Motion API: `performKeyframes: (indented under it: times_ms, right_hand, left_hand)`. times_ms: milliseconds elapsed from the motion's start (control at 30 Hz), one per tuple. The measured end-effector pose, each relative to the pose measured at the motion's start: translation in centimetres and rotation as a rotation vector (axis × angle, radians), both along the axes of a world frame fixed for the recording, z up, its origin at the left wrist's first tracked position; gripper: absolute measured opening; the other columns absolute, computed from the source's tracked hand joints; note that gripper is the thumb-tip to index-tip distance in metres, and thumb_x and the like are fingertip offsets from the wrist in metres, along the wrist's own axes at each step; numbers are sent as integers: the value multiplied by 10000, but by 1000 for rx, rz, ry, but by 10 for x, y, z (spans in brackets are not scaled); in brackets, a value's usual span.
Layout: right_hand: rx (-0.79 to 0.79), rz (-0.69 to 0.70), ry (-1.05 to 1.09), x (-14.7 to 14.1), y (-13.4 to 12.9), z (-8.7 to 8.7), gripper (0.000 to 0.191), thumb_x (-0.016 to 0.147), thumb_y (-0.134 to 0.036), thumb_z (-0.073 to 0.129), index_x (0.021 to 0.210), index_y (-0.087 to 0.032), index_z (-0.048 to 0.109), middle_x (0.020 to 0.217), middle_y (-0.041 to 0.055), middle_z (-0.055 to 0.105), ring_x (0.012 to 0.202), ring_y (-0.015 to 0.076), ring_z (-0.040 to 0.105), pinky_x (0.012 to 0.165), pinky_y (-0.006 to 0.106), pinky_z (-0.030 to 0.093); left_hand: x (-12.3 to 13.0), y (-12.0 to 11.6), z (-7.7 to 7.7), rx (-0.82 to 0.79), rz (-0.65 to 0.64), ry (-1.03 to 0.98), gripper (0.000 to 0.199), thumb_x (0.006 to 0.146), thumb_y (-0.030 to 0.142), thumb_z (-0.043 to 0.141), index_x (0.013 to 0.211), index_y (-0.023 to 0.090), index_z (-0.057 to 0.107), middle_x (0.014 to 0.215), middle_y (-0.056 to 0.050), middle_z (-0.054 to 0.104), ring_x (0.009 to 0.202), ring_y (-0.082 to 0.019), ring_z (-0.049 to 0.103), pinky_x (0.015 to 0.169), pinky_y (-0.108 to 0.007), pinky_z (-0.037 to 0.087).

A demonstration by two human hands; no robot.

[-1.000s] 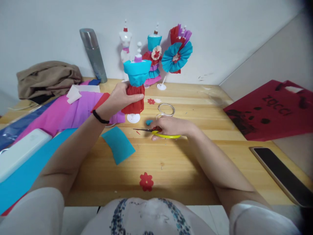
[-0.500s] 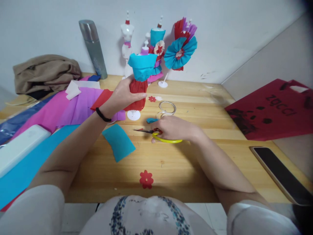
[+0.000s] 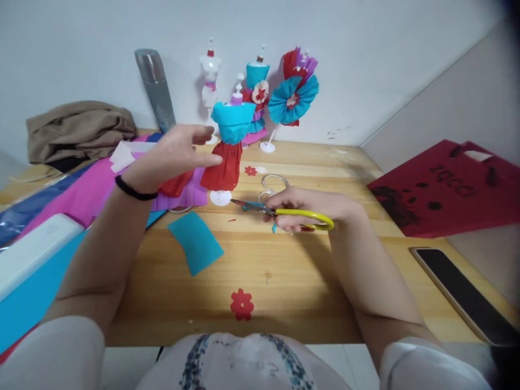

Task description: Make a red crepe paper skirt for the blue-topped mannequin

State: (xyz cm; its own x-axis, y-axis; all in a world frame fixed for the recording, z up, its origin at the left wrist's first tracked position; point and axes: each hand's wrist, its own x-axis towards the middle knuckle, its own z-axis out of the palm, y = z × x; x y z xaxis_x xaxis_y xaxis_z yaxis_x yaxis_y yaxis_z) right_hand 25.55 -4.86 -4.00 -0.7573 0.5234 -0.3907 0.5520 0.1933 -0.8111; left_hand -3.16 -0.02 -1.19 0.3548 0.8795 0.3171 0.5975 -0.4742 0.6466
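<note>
Left hand (image 3: pixel 170 154) open, fingers spread, frame centre-left beside the small mannequin in a blue-and-red paper dress (image 3: pixel 227 149), gripping nothing. Right hand (image 3: pixel 309 208) clasps yellow-handled scissors (image 3: pixel 284 211) over the wooden surface (image 3: pixel 292 271), frame centre.

Bright even light, soft shadows, wide-angle bending, dark corners

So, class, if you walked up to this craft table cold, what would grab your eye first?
Probably the small mannequin in the teal and red paper dress at centre, with the left hand open beside it. Next, the yellow-handled scissors in the right hand, and the bright paper fan by the back wall.
</note>
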Motion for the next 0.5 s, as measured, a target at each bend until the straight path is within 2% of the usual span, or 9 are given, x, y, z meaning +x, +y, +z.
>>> performKeyframes:
  times_ms: [67,100,200,333,400,500]
  right_hand:
    - [-133,-21,89,5,-2,2,460,894,-603,576,949,-146,595,649,-21,557,465,83,468,415,209,365]
    - [-176,-14,141,7,-3,3,474,896,-610,575,971,-142,599,657,-15,573,462,82,474,411,206,365]
    - [-209,20,264,8,-5,3,500,904,-611,579,1024,-126,615,694,7,619,489,85,511,443,198,405]
    - [-178,48,287,7,-8,4,504,910,-595,590,1029,-106,615,684,5,607,481,80,505,432,188,415]
    - [-157,40,261,7,-10,7,513,913,-602,582,1017,-99,610,677,-1,588,481,81,505,422,189,419]
    - [-136,28,227,6,-13,13,503,921,-595,572,999,-99,604,652,-12,570,483,89,511,405,189,423]
  left_hand:
    - [-8,-14,16,-24,116,-45,198,779,290,714,898,133,738,841,-68,746,808,-207,672,754,-338,538]
    - [-10,-21,23,-24,132,-57,172,785,294,705,830,131,740,766,-59,730,743,-190,652,700,-319,517]
    - [-1,-41,31,-7,12,65,180,752,335,733,791,161,751,619,4,653,639,-141,587,639,-270,452]
    - [29,-51,13,40,-206,219,269,780,415,729,828,151,739,752,-12,688,726,-149,597,655,-259,406]
    - [40,-50,2,-34,-310,223,263,801,397,713,756,138,712,705,-5,657,680,-130,562,620,-251,376]
    - [46,-45,-8,-182,-422,181,239,830,296,643,652,136,651,567,38,515,568,-84,425,548,-232,308]
